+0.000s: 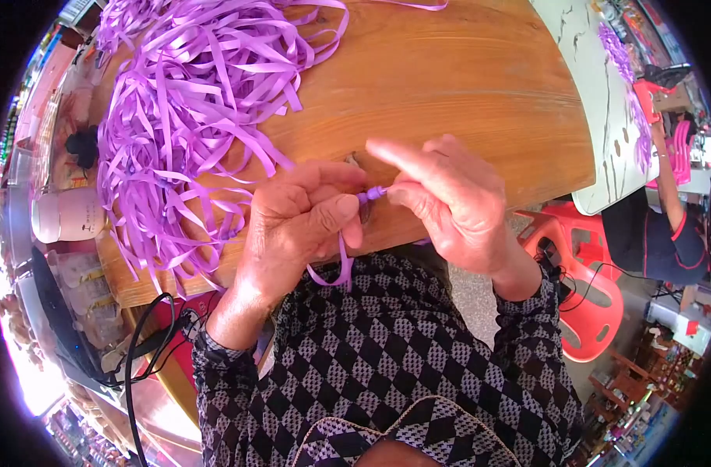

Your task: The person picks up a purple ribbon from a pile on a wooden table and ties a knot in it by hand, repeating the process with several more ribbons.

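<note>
Between my two hands, above the table's near edge, is a small purple knotted or beaded piece (373,194). From it a flat purple ribbon (342,268) loops down below my left hand (305,210). That hand is closed, with thumb and fingers pinching the ribbon by the knotted piece. My right hand (457,198) pinches at the other end of the piece, its index finger stretched out above. What exactly lies between the right fingertips is too small to tell. A large tangled heap of purple ribbons (184,109) covers the table's left side.
The wooden table (449,86) is in front of me, with a white marbled table (573,47) beyond its right edge bearing more purple ribbons. Orange-red plastic stools (593,311) stand at right, near another person (659,241). A white cylindrical container (67,215) and a black cable (130,373) are at left.
</note>
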Demonstrator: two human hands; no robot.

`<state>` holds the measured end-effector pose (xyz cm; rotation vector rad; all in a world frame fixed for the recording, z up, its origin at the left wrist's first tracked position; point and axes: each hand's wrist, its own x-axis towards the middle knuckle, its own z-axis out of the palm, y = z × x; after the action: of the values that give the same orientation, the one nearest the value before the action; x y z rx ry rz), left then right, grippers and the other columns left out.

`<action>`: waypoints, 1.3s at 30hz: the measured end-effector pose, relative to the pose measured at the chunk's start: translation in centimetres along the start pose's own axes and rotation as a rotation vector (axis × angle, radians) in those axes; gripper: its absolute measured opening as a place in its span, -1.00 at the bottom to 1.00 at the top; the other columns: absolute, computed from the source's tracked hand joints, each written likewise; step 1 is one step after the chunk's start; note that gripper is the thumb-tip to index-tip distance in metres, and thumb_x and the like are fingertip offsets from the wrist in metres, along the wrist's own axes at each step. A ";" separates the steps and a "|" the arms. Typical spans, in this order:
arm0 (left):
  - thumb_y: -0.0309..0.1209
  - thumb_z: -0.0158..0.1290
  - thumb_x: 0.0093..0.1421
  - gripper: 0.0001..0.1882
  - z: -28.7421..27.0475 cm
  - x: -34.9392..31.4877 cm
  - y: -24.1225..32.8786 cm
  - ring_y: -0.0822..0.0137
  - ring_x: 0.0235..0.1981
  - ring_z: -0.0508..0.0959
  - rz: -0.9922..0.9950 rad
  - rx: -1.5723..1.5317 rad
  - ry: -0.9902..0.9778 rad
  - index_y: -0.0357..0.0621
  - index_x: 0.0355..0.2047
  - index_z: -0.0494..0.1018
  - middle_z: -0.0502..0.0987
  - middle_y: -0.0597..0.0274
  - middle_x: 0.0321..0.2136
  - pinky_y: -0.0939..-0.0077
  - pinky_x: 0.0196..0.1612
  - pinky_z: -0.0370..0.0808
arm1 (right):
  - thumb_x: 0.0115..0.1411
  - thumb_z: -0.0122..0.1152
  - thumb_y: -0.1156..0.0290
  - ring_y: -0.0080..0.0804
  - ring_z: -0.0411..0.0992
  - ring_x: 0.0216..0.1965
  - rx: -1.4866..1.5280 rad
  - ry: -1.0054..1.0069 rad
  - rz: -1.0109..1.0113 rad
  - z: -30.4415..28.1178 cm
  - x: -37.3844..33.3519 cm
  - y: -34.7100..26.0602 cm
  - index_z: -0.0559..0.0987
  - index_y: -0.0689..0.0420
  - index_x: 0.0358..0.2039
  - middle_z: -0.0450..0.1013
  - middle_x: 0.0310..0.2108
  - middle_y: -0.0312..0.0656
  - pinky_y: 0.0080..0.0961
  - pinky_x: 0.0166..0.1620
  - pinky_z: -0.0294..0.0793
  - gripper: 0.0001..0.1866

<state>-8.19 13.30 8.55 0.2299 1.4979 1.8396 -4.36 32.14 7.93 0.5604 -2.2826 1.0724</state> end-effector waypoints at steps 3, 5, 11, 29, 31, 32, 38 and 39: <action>-0.41 0.01 0.18 -0.70 0.7 -0.1 0.5 0.68 -0.71 0.28 0.041 0.043 0.063 -0.35 -0.13 0.33 0.48 0.31 -0.64 0.83 -0.67 0.15 | -0.18 0.32 0.53 -0.43 0.20 -0.64 0.162 -0.136 0.018 0.0 -0.1 0.1 0.53 0.27 -0.28 0.30 -0.67 -0.26 -0.48 -0.55 0.14 -0.64; -0.39 0.05 0.16 -0.74 1.2 -0.1 0.9 0.68 -0.71 0.28 0.022 0.057 0.070 -0.34 -0.21 0.39 0.47 0.35 -0.64 0.83 -0.67 0.14 | -0.20 0.32 0.54 -0.42 0.20 -0.64 0.106 -0.112 -0.039 0.2 0.0 0.2 0.53 0.27 -0.34 0.29 -0.68 -0.26 -0.47 -0.55 0.13 -0.67; -0.30 0.11 0.12 -0.75 0.7 0.2 0.4 0.68 -0.68 0.26 -0.004 0.102 0.052 -0.29 -0.48 0.48 0.41 0.44 -0.68 0.78 -0.64 0.12 | -0.24 0.32 0.56 -0.39 0.18 -0.68 -0.119 -0.077 -0.217 0.3 -0.1 -0.3 0.50 0.25 -0.50 0.28 -0.70 -0.27 -0.48 -0.55 0.11 -0.77; -0.44 -0.09 0.19 -0.78 -15.4 -7.8 3.5 0.54 -0.76 0.04 0.379 -0.552 0.375 -0.14 -0.60 0.26 0.10 0.40 -0.80 0.56 -0.51 0.07 | 0.05 0.19 0.52 -0.64 0.33 -0.53 -0.150 0.514 0.755 -19.6 -8.7 12.2 0.56 0.27 -0.31 0.43 -0.57 -0.30 -0.72 -0.38 0.23 -0.83; -0.44 -0.10 0.20 -0.80 -17.1 -8.8 3.4 0.53 -0.76 0.05 0.362 -0.505 0.411 -0.14 -0.59 0.26 0.10 0.40 -0.79 0.56 -0.50 0.07 | 0.05 0.20 0.52 -0.64 0.33 -0.53 -0.123 0.527 0.770 -20.9 -10.2 12.9 0.55 0.28 -0.31 0.43 -0.57 -0.30 -0.72 -0.39 0.23 -0.83; -0.44 -0.11 0.21 -0.81 -17.8 -9.2 3.3 0.52 -0.75 0.06 0.345 -0.460 0.445 -0.14 -0.57 0.26 0.10 0.40 -0.77 0.56 -0.49 0.07 | 0.05 0.20 0.51 -0.64 0.32 -0.53 -0.098 0.542 0.786 -21.2 -10.6 13.0 0.55 0.28 -0.31 0.43 -0.57 -0.30 -0.72 -0.39 0.22 -0.83; -0.45 -0.08 0.18 -0.87 -16.0 -7.9 4.4 0.44 -0.57 0.24 0.434 -0.405 0.710 -0.21 -0.50 0.31 0.32 0.23 -0.57 0.47 -0.42 0.16 | 0.14 0.11 0.46 -0.58 0.30 -0.53 0.278 0.688 0.912 -18.9 -8.8 11.1 0.47 0.29 -0.23 0.44 -0.47 -0.23 -0.69 -0.46 0.25 -0.79; -0.46 -0.08 0.17 -0.87 -16.4 -8.1 4.6 0.43 -0.53 0.27 0.391 -0.529 0.662 -0.24 -0.49 0.31 0.35 0.20 -0.52 0.48 -0.41 0.17 | 0.18 0.05 0.47 -0.55 0.28 -0.53 0.457 0.721 0.912 -18.6 -8.6 11.0 0.44 0.30 -0.21 0.42 -0.45 -0.22 -0.68 -0.49 0.24 -0.80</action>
<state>-13.65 -4.71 10.23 -0.4098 1.3543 2.7336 1.44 54.60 6.16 -0.7168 -1.5953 1.8449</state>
